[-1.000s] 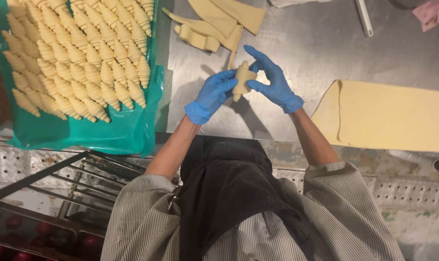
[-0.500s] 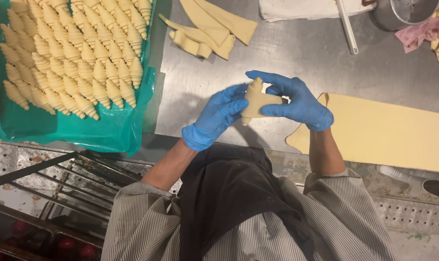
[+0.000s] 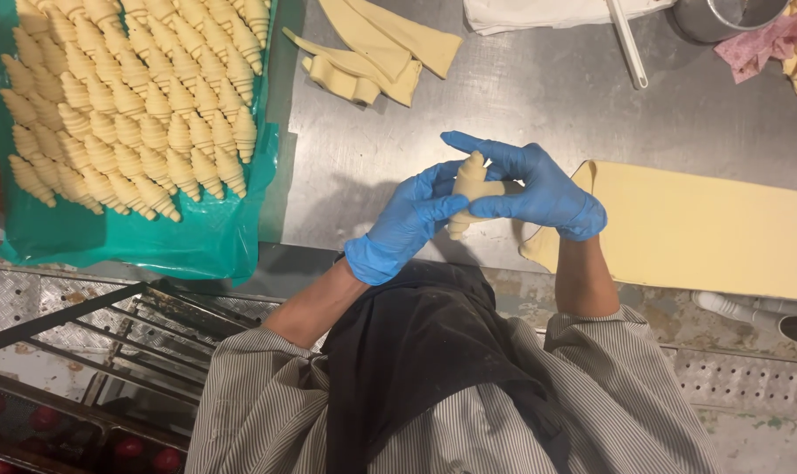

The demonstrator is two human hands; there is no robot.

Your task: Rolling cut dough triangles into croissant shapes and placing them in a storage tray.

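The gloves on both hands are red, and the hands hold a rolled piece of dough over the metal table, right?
Not quite. The head view shows blue gloves, not red, on the left hand and right hand. The rest holds: they hold a rolled piece of dough over the metal table.

Bare steel counter (image 3: 539, 96) lies open far of the hands, hemmed left by the green-lined tray (image 3: 196, 246) of rolled pieces, right by the dough sheet (image 3: 714, 228), far by dough offcuts (image 3: 372, 53).
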